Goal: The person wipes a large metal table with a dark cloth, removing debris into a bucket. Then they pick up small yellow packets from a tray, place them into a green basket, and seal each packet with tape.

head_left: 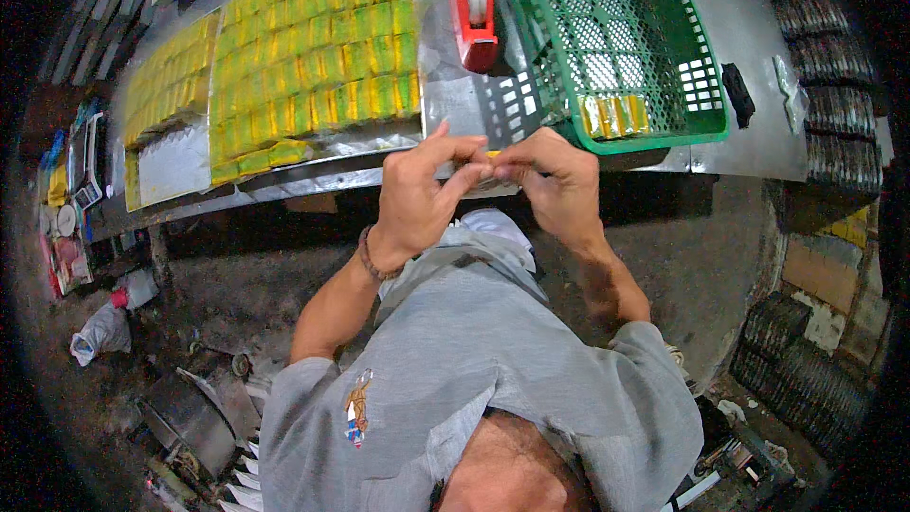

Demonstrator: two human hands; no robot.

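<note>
Close to the table's near edge, my left hand point(422, 185) and my right hand point(557, 180) meet with fingertips pinched together. Between them shows a sliver of a small yellow packet point(492, 155), mostly hidden by the fingers. Just beyond my right hand stands a green plastic basket point(633, 145) with a short row of yellow wrapped packets point(614, 117) in its near end. A red tape dispenser point(476, 19) with a white roll lies left of the basket. To the left of my hands, many yellow-green wrapped packets point(318, 43) sit in tight rows on a tray.
A second, smaller tray point(173, 166) of yellow packets adjoins on the left. Right of the basket, a black item point(737, 95) and clear plastic point(789, 85) lie on the metal table point(758, 147). Dark stacks point(829, 85) stand at the far right. A white sack point(102, 334) is on the floor.
</note>
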